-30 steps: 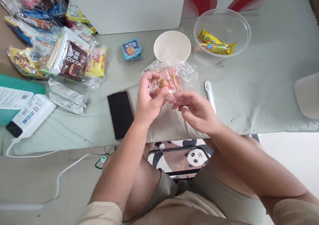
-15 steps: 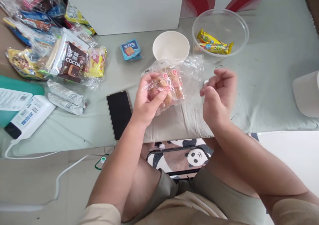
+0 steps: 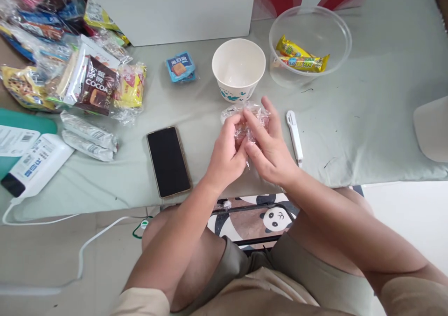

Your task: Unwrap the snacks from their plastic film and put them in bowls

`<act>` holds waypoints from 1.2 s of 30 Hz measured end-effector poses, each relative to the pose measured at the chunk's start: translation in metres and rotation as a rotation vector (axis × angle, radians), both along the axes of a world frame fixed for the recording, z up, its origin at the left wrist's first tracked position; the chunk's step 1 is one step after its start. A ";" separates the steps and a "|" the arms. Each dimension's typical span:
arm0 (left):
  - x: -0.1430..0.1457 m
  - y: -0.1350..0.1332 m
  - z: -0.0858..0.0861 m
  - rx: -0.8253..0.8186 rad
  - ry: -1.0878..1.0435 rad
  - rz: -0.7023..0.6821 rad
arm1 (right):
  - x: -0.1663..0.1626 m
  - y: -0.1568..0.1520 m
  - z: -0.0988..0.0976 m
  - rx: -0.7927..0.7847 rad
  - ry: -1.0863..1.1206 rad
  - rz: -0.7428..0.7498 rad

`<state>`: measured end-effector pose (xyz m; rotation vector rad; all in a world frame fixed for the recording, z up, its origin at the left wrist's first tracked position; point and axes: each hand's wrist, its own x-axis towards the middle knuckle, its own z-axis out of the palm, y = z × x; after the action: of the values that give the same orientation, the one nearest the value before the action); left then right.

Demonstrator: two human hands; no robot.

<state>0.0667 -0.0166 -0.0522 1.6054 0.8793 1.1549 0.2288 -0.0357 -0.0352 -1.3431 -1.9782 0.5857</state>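
Note:
My left hand [image 3: 227, 155] and my right hand [image 3: 269, 148] meet over the grey-green cloth, both closed round a clear plastic snack bag [image 3: 245, 117] that is bunched up between the fingers. Its contents are mostly hidden by my fingers. Just beyond the bag stands a white paper cup [image 3: 238, 69] with a blue pattern, upright and seemingly empty. To its right sits a clear plastic bowl [image 3: 336, 26] holding two yellow wrapped snack bars [image 3: 301, 57]. A white utility knife [image 3: 294, 136] lies right of my right hand.
A black phone [image 3: 168, 161] lies face up left of my hands. A small blue snack packet [image 3: 180, 66] sits behind it. A heap of snack packs, one marked COCOA [image 3: 94, 80], fills the far left, with a white power bank [image 3: 33, 164] and cable. A white box [image 3: 168, 8] stands behind.
My right hand swung out to the right, then came back onto the bag. The bag, earlier held up and spread, is now crumpled low near the cloth between both hands.

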 end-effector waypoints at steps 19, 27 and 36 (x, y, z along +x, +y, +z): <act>-0.004 0.005 -0.012 0.089 -0.013 0.030 | -0.009 0.011 -0.012 -0.264 0.652 -0.080; 0.007 0.002 -0.012 0.144 0.009 -0.048 | -0.005 0.005 -0.002 -0.247 0.406 -0.244; -0.014 0.011 -0.008 0.118 0.090 0.200 | 0.034 0.012 0.035 -0.239 0.098 -0.081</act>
<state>0.0523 -0.0059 -0.0603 1.7054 1.0670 1.3025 0.2623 -0.0242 -0.0004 -1.4995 -1.8094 0.8541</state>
